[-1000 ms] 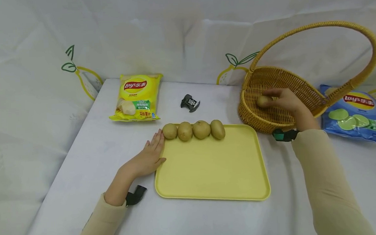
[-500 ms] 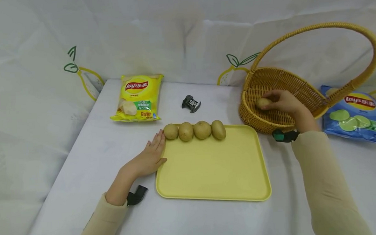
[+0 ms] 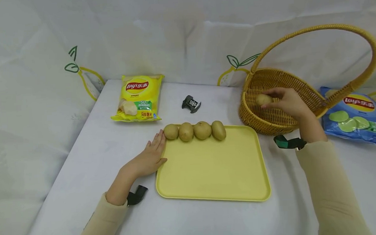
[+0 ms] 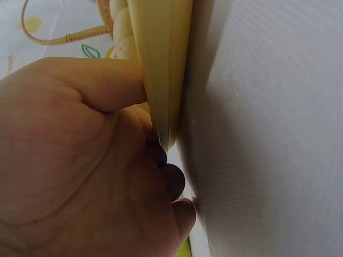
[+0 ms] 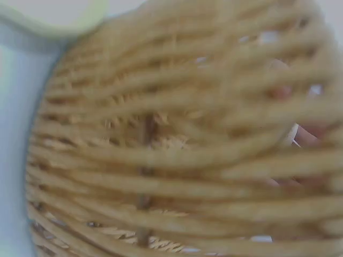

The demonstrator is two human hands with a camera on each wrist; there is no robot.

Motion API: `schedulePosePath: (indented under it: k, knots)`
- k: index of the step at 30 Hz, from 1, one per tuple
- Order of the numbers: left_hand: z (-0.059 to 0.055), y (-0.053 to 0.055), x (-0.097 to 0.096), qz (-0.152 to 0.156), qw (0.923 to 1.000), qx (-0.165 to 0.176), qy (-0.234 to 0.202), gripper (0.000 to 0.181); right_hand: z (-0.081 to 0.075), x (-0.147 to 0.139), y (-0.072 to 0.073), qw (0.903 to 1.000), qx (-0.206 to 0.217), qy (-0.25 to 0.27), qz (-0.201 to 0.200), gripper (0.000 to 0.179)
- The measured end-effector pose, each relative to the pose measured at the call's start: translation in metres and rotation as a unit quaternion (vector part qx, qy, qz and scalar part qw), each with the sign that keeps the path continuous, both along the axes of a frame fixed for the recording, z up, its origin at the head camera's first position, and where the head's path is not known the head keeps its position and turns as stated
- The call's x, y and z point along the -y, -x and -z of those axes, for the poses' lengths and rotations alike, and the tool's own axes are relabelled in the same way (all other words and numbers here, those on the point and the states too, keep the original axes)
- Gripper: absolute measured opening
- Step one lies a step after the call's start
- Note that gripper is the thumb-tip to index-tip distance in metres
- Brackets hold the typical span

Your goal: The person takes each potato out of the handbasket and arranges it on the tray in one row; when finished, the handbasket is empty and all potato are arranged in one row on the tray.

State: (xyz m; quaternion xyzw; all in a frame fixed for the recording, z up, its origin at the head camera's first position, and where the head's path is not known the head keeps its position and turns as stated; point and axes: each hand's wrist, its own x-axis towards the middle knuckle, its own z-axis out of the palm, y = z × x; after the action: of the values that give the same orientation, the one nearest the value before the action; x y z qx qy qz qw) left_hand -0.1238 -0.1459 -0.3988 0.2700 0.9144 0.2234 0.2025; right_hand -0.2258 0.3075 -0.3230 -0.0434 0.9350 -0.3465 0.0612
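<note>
Thumb and fingers of my right hand pinch a round potato inside the wicker basket. Blurred basket weave fills the right wrist view, with bits of the hand glimpsed through its gaps. My left hand lies along the left side of the yellow tray, its fingers extended and thumb against the rim. In the left wrist view the left hand's palm is close up beside the tray's edge. Several potatoes form a row along the tray's far edge, the leftmost by the left fingertips.
A yellow chip bag lies at the back left. Near the back middle is a small black piece with white print. A blue chip bag sits right of the basket, whose tall handle arches above it.
The right hand has raised the potato slightly inside the basket, and its wrist has shifted a little to the right. The left hand and the row of potatoes stay where they were.
</note>
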Motion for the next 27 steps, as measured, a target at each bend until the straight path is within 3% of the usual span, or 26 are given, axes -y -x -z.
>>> schedulePosePath:
  k: [15,27]
  knots:
    - [0.001,0.000,0.000,0.001,1.0000,-0.001,0.003,0.073,-0.010,0.025,-0.039,0.9956,-0.058,0.074,0.009,0.052]
    - [-0.003,-0.002,0.000,-0.001,1.0000,0.005,-0.004,0.071,-0.001,0.041,-0.063,0.9710,-0.107,0.200,-0.075,0.047]
